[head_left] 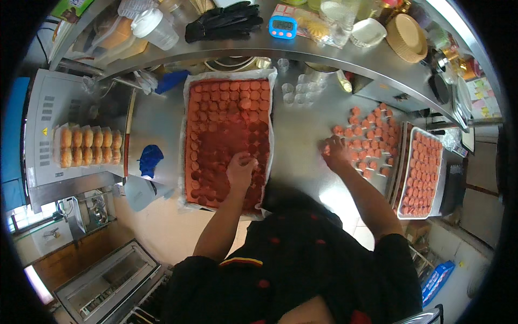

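Observation:
A large sheet of red cake lies on white parchment on the steel table, its surface scored or cut into rows of rounds. Over its lower right part is my left hand, fingers bent and pressed together; what they hold, if anything, is too small to make out. Dark gaps show where rounds are gone from the lower area. To the right, my right hand closes on a red cake round at the left edge of a group of loose red cake rounds spread on the table.
A white-rimmed tray of red rounds stands at the right. Small clear cups are behind the table's middle. A shelf with a blue timer and black gloves crosses the back. Packed buns and a blue cloth are left.

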`<state>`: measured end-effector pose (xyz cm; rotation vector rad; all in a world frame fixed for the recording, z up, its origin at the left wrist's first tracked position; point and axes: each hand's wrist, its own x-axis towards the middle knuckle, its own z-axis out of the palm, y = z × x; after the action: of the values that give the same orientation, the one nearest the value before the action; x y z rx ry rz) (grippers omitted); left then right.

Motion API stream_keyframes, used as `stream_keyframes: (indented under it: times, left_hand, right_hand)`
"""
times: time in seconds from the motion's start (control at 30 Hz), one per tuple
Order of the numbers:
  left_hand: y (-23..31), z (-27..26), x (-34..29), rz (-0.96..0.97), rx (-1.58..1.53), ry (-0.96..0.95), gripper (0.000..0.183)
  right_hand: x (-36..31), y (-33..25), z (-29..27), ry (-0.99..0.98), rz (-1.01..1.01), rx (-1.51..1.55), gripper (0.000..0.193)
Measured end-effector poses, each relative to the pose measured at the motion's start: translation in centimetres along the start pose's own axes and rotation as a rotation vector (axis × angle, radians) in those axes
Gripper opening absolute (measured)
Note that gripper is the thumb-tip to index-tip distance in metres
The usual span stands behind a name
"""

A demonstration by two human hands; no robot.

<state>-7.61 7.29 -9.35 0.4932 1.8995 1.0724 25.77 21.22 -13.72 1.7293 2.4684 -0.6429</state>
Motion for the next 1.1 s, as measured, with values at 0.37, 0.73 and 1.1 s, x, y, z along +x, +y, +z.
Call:
stream_keyframes:
  times: [0.37,0.73,1.1]
  left_hand:
    - [0.8,-1.1,17.9,0.333,0.744,0.086,0.046]
    - [2.1,0.4,15.9,0.388,0.656,0.217,0.043]
    - [7.8,4.1,-3.7,0.547,0.145,-0.275,0.039]
  right_hand:
    - [18.7,-0.2,-6.2,-0.093,0.159,-0.161,0.065]
    - [19.6,4.7,-1.1,0.284,0.018,0.09,0.021]
    - [-3.5,-11.2,-2.7,0.022,-0.23,0.861,0.073]
